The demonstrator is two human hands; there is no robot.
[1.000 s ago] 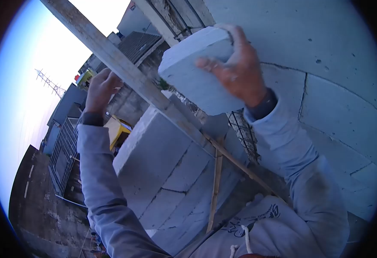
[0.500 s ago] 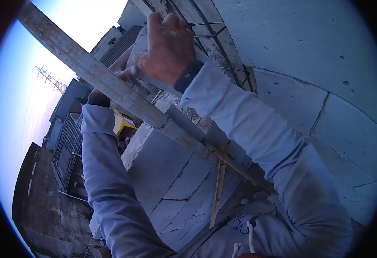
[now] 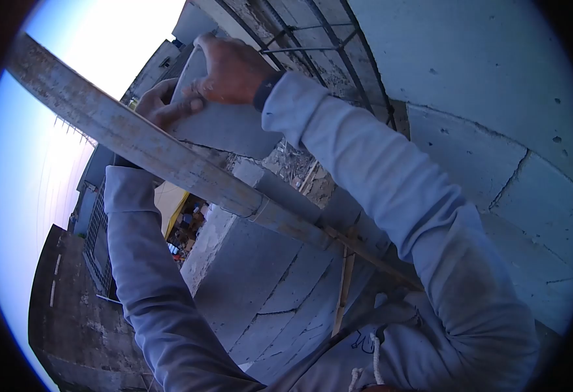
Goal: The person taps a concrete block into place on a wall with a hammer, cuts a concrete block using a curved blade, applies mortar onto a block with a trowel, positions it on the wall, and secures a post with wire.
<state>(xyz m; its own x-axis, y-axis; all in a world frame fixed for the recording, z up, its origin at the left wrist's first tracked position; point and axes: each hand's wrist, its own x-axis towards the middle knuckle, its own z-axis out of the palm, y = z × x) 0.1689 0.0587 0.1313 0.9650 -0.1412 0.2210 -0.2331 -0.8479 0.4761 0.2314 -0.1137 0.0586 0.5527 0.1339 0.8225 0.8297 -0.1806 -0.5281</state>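
A pale grey building block (image 3: pixel 231 127) is at the upper middle, its broad smooth face turned towards me. My right hand (image 3: pixel 231 68) is closed over its upper edge, thumb pressed against the face. From the left, my left hand (image 3: pixel 165 104) grips the block's other edge, its thumb near the right thumb. A long rusty metal pole (image 3: pixel 162 153) crosses in front of my left wrist and hides part of it. Below the block is a rough, crumbly edge; whether the block rests on it I cannot tell.
Steel reinforcing bars (image 3: pixel 329 49) stand right of my hands, beside a block wall (image 3: pixel 469 150). A lower block wall (image 3: pixel 254 255) lies beneath the pole, with wooden strips (image 3: pixel 345 287) near my body. A yellow-edged canopy (image 3: pixel 172 202) shows far below.
The block has turned or tipped so that more of its broad face shows. Both hands appear further left, still on it, and the whole view has shifted slightly.
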